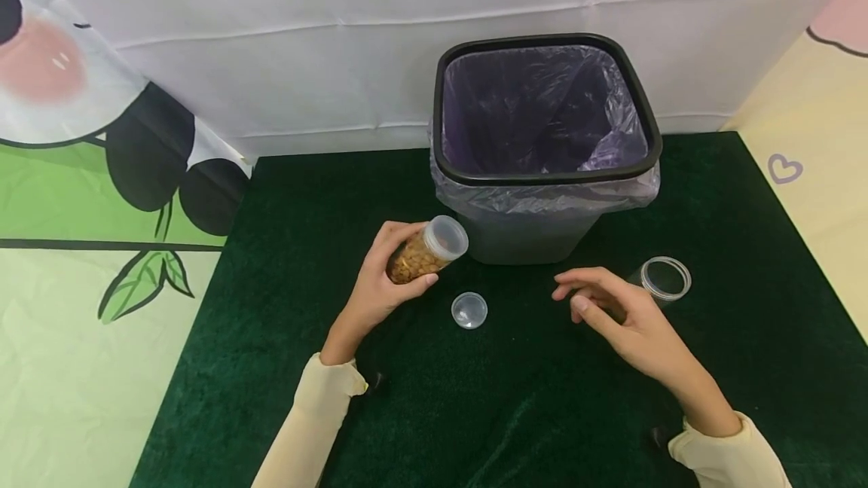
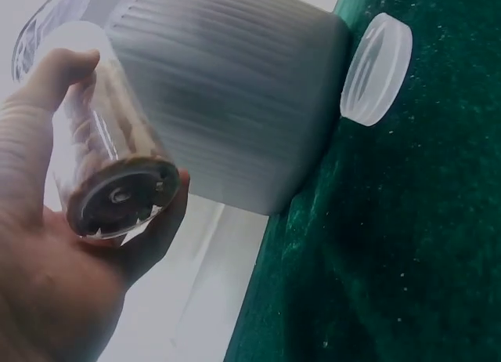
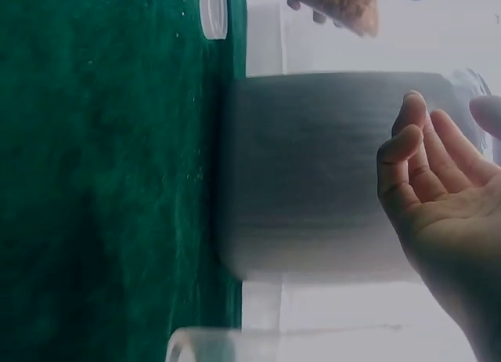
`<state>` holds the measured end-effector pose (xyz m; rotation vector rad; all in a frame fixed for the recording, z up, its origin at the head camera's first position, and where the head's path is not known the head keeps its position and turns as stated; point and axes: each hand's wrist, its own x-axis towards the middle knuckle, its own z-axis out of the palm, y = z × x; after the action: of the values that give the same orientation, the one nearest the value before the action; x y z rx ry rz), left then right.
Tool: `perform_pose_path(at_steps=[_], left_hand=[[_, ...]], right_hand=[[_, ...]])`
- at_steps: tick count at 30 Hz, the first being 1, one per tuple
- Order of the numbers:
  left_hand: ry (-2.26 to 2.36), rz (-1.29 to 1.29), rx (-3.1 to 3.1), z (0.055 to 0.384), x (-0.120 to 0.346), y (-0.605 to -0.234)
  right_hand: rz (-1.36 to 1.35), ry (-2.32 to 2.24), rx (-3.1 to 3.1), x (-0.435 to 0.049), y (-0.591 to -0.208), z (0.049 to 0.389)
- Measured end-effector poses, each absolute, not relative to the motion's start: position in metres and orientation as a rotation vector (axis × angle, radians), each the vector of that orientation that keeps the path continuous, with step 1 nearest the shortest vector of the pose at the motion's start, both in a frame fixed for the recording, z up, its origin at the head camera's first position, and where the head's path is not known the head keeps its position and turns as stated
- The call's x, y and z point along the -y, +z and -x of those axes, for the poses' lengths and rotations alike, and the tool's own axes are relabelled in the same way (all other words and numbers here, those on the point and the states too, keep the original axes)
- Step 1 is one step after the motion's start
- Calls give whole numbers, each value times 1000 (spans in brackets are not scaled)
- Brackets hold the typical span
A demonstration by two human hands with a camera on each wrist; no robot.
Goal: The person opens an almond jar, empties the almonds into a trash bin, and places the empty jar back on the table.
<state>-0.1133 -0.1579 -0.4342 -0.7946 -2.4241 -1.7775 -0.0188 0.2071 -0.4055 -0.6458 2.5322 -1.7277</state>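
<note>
Nearest, two pale sleeves (image 1: 310, 416) lead over a dark green cloth (image 1: 441, 413) to the person's hands. The right hand (image 1: 627, 318) is raised with its fingers loosely bent and the thumb apart from them, holding nothing. A small translucent lid (image 1: 469, 310) lies on the cloth between the hands, just beside the left thumb's tip. The left hand (image 1: 380, 273) is wrapped around a jar of brown pieces (image 1: 412, 260), thumb on the near side and fingers on the far side; the jar is tilted, its capped end past the fingertips. Behind the right hand's knuckles is a clear uncapped jar (image 1: 666, 279), partly covered by that hand, so its contents are hard to make out. Beyond both hands' fingertips stands a grey bin (image 1: 529, 236) with a black rim and a purplish liner (image 1: 502, 198), and behind it hangs a white backdrop (image 1: 325, 81).
</note>
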Motion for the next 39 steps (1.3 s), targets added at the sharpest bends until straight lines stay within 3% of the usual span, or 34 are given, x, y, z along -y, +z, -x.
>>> perform_pose_path(at_steps=[21,39], left_hand=[[-1310,1257,2449,103,124,-421],[-804,1312,2334,100,100,-396]], right_hand=[[810,-1512,-2577,-171,-394,49],[701,-1264,-2805,-166,-374,50]])
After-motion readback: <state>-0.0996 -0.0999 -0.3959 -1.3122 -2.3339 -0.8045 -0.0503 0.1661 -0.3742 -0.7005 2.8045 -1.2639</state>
